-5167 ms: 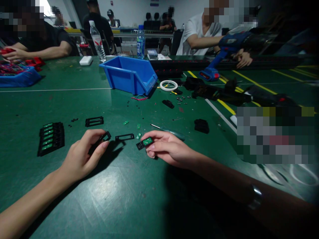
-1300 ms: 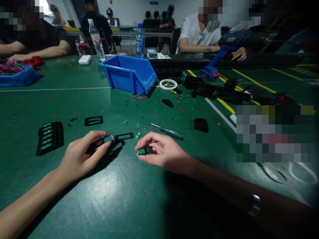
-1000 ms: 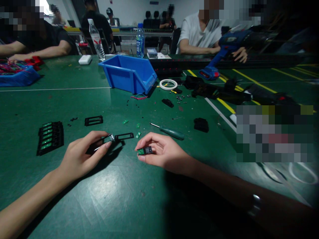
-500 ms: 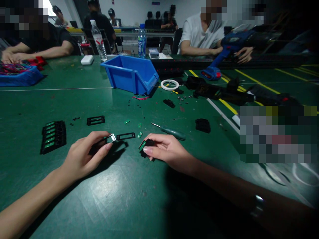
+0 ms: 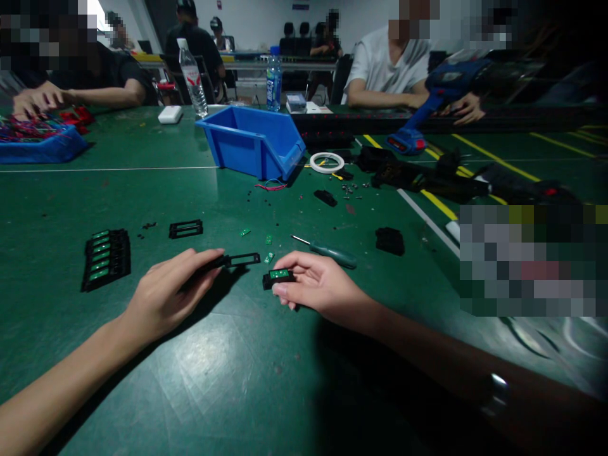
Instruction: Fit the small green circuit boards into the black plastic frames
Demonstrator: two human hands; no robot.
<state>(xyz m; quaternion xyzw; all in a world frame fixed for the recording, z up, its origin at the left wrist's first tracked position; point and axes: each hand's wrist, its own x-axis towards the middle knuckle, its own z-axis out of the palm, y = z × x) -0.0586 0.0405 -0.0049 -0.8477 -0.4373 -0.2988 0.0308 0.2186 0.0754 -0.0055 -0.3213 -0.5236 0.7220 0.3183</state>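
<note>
My left hand [image 5: 178, 294] is closed on a slim black plastic frame [image 5: 244, 259] that juts out past the fingertips to the right. Between the thumb and fingers of my right hand [image 5: 316, 282] sits a small black housing with a green circuit board [image 5: 278, 274] facing up. Just beyond the hands lie several loose green circuit boards [image 5: 269, 258]. A screwdriver [image 5: 332, 253] with a dark green handle rests behind my right hand. Left of my left hand is a row of black housings with green boards [image 5: 105, 258]. Another black frame [image 5: 185, 228] lies behind that hand.
A blue bin [image 5: 256, 142] stands at mid-table, with a white ring [image 5: 327, 163] and small screws [image 5: 351, 189] to its right. A black part [image 5: 390, 240] lies at right. Farther right is a blue power drill [image 5: 427, 104]. People sit across the table.
The housing in my right hand has turned from tilted to nearly level, its green board now facing up. The white piece at my left fingertips no longer shows; the frame there has shifted slightly.
</note>
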